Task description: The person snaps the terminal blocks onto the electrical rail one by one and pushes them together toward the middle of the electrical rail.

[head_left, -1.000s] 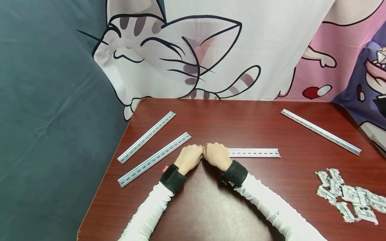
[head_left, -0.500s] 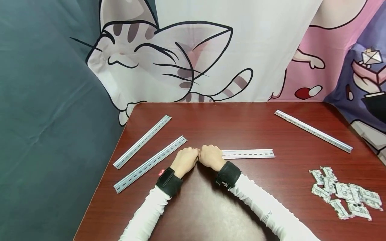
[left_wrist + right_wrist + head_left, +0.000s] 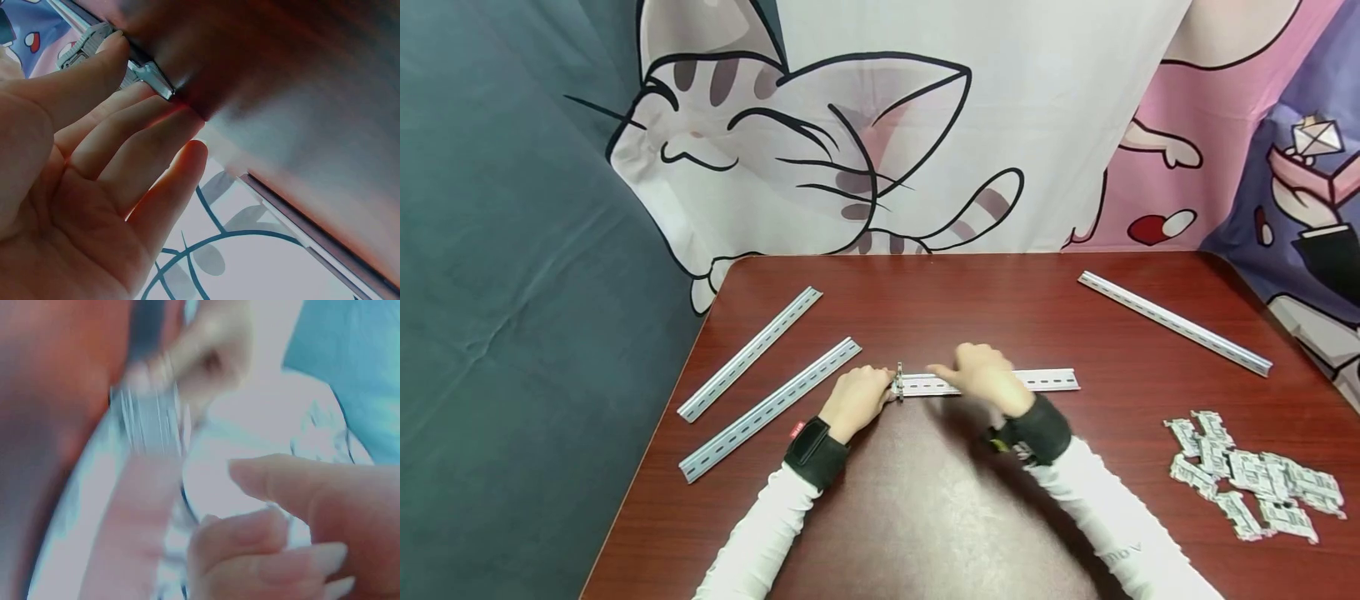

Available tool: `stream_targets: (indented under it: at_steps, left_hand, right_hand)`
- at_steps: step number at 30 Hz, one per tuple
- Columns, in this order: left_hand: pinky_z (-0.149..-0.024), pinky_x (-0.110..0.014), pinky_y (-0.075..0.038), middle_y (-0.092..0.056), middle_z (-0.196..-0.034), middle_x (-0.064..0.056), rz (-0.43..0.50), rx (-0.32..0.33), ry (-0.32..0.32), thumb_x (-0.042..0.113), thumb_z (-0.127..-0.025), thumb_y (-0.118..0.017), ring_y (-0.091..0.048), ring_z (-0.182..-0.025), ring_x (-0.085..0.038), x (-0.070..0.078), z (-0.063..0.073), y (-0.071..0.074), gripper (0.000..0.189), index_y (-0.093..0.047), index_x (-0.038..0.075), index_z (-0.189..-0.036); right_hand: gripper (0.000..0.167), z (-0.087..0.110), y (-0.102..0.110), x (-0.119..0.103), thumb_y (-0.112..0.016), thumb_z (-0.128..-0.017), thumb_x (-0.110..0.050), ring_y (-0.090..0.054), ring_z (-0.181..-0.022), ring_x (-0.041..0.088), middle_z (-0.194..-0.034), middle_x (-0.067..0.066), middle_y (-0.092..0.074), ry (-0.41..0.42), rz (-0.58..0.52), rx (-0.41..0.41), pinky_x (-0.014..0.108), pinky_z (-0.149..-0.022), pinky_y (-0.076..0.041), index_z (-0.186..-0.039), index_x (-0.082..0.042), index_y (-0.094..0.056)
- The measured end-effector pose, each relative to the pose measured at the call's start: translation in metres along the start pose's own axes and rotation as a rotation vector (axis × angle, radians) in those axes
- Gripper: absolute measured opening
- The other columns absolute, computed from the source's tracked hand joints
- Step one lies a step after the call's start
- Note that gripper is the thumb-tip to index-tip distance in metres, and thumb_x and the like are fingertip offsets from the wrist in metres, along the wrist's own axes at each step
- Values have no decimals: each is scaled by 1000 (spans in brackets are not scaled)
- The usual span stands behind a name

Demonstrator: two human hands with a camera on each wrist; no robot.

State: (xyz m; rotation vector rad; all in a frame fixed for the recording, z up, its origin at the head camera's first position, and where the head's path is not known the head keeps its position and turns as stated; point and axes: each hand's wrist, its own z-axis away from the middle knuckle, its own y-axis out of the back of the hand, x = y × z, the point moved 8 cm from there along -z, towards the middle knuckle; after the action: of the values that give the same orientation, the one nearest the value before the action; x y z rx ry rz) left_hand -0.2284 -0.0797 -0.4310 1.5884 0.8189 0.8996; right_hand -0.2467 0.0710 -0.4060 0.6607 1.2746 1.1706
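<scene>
A slotted metal DIN rail lies crosswise in the middle of the table. Near its left end sits a small grey clip, standing across the rail. My left hand pinches the rail's left end; in the left wrist view its thumb lies on the clip and the fingers reach past the rail's end. Over the rail, right of the clip, my right hand holds nothing. Its thumb points left and its fingers are loosely curled. The right wrist view is blurred, with the clip under the left thumb.
Two more slotted rails, an upper one and a lower one, lie slanted at the left. Another rail slants at the back right. Several pale clips lie heaped at the right. A printed curtain hangs behind the table.
My right hand has left the left hand and moved right along the rail, uncovering the clip and the rail's left part. My left hand stays at the rail's end. The head view shifted slightly.
</scene>
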Motion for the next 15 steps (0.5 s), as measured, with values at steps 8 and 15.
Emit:
stream_targets:
  at_steps: [8,15]
  left_hand:
    - [-58,-42,-54,-71,-78,-8,-16,9,-3,22,-83,-73,-70,-73,-28,-2,1,0,12,-68,11,-86]
    - [-59,-42,-54,-71,-79,-7,-19,17,-6,22,-83,-73,-70,-73,-27,-2,0,1,12,-68,11,-87]
  right_hand:
    - [39,38,53,125,-67,-84,-41,-49,-59,14,-60,0,-54,-51,-25,-73,28,-51,-37,-70,-5,-62]
    - [37,72,62,199,-74,-79,-33,-55,-62,15,-67,5,-62,-89,-44,-173,30,-54,-42,-82,2,-62]
